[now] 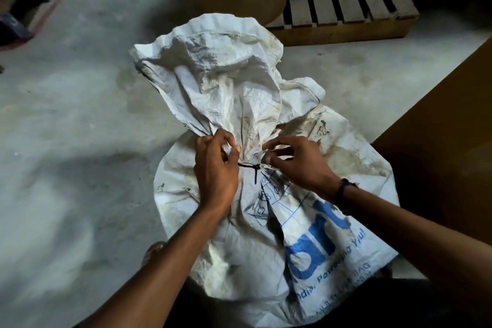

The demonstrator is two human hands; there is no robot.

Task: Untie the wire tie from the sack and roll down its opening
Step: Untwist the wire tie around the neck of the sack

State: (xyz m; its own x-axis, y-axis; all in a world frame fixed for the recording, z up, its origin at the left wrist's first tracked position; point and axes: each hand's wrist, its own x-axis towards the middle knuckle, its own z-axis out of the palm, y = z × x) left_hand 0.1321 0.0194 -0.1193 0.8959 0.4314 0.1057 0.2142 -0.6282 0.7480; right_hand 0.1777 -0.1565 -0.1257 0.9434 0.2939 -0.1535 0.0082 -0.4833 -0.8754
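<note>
While wire tie [251, 167] still cinches sack [239, 221] neck: left hand [215, 170] pinching gathered fabric just left of tie, right hand [295, 162] fingers curled at its right. Suggest steadying neck, untwisting tail below knot, not yanking.

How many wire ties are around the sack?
1: a black wire tie around the neck of the sack, between both hands. Others may be hidden behind.

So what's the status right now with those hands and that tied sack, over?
Left hand pinching the gathered neck. Right hand fingers at the neck too. Black wire tie on the white sack, not undone. Nothing blocking.
</note>
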